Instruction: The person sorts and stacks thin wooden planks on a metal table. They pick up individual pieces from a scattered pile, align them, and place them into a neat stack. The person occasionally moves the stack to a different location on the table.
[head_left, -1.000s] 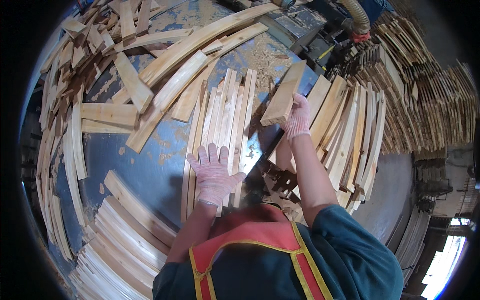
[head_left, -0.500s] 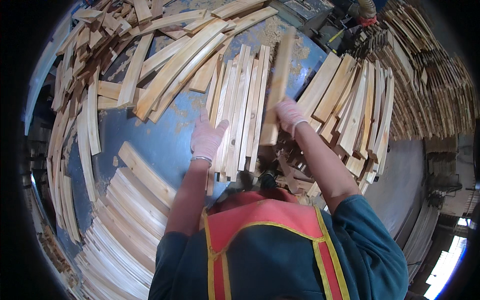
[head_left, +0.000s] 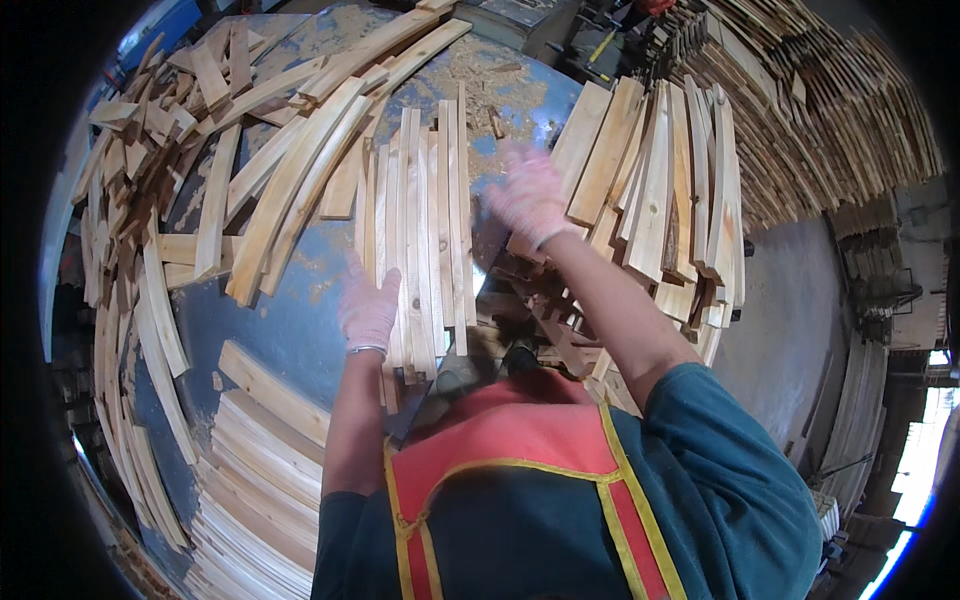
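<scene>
My left hand [head_left: 368,308], in a pink-and-white knit glove, rests with fingers stretched out against the left side of a row of narrow wooden slats [head_left: 422,230] standing side by side. Its thumb lies over the slats. To the right of that row, my right hand [head_left: 532,195], gloved the same way, hovers with fingers apart and nothing in it, slightly smeared by motion. Beyond it on the right lies a stack of wider, slightly curved boards [head_left: 655,180].
A blue sawdust-strewn table [head_left: 285,315] carries it all. Curved offcuts [head_left: 150,140] heap at the far left, and neatly laid curved slats [head_left: 255,470] fill the near left. Tall stacked boards [head_left: 800,120] stand at the far right, beside grey floor [head_left: 785,330].
My right hand has let go of the board it held upright and opened beside the row. The view has shifted, and my left hand stays at the row's left side.
</scene>
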